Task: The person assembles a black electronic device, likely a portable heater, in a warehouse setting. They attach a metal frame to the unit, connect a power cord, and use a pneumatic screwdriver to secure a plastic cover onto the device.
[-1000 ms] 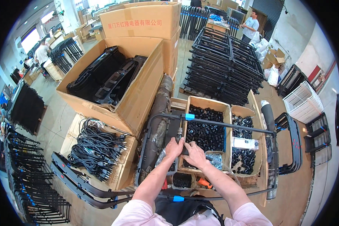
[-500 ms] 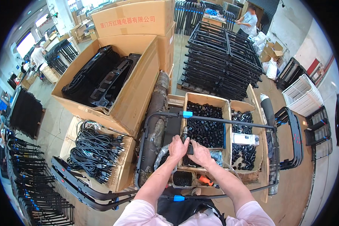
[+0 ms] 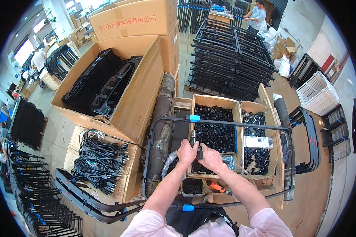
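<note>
While holding the power driver point(image 3: 193, 135) inside the black frame point(image 3: 245, 125), by the parts tray's point(image 3: 217, 100) left edge, with left hand point(image 3: 187, 152) and right hand point(image 3: 211, 158) in a closed grip, keep the chuck point(image 3: 193, 133) square to the blue clip point(image 3: 195, 118) and press evenly.

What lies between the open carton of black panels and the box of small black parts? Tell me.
In the head view, a long wrapped roll, then a flat dark surface, lie between the carton and the box.
</note>
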The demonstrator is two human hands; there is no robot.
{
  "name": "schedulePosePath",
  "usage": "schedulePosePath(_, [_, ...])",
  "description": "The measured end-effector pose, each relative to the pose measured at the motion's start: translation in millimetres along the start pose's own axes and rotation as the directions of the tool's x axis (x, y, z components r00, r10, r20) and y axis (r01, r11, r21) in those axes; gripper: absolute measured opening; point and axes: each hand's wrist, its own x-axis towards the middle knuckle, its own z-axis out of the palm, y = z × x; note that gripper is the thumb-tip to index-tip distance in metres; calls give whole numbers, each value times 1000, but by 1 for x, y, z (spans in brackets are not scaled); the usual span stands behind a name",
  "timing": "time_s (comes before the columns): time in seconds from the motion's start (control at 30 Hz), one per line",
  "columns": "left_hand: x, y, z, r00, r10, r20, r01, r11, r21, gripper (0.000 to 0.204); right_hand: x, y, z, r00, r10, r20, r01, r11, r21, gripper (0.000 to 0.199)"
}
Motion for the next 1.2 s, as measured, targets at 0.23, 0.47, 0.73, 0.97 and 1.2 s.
schedulePosePath(0.23, [7,4,1,1000,-10,-12,10,1000,7,60,4,10,7,999,47,21,-48,997,52,84])
schedulePosePath(0.47, [13,11,0,1000,-28,10,28,999,32,62,8,15,10,996,82,34,-85,991,103,89])
schedulePosePath(0.73, [20,14,-1,999,-30,17,29,999,34,62,15,14,4,992,111,65,-115,991,63,94])
schedulePosePath(0.97, [26,16,1,999,-41,9,41,998,46,61,21,13,-2,984,149,99,-157,985,74,88])
schedulePosePath(1.2, [30,12,4,999,-37,7,37,999,39,63,21,7,8,993,87,78,-88,996,14,66])
